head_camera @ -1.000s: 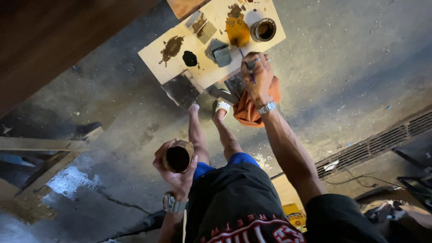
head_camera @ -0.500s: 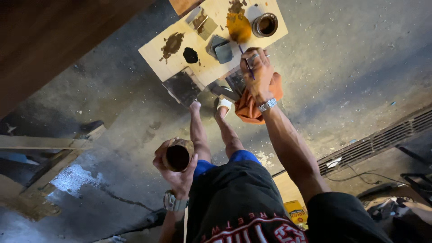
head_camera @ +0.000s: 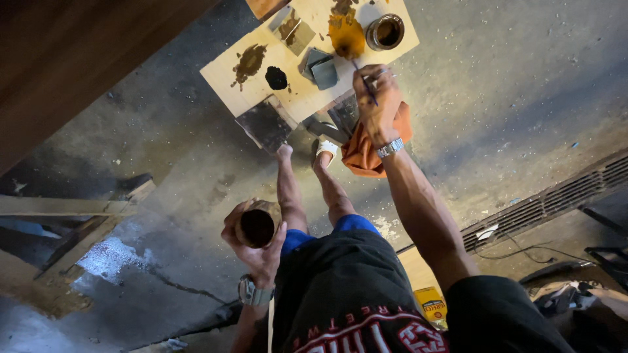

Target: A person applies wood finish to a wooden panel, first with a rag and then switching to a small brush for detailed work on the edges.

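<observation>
My left hand [head_camera: 256, 245] holds a small round jar [head_camera: 257, 225] with dark liquid inside, raised near my knee. My right hand [head_camera: 377, 104] is stretched down and grips a thin brush [head_camera: 364, 82], whose tip points at an orange-brown paint patch [head_camera: 347, 36] on a pale wooden board [head_camera: 301, 98] on the floor. An orange cloth [head_camera: 366, 153] hangs under the same hand. On the board are an open tin [head_camera: 384, 31], a black blot [head_camera: 276, 78], a brown smear [head_camera: 247, 62] and small grey tiles [head_camera: 320, 68].
My bare legs [head_camera: 307, 189] stand on a grey concrete floor [head_camera: 510, 85]. A dark wooden panel [head_camera: 72, 65] fills the upper left, wood planks [head_camera: 72, 209] lie at left. A metal floor grate [head_camera: 556, 199] runs at right. A yellow packet [head_camera: 432, 304] lies near my feet.
My right hand has lifted slightly off the board with the brush. The view has shifted down a little. The left hand with the jar has stayed in place.
</observation>
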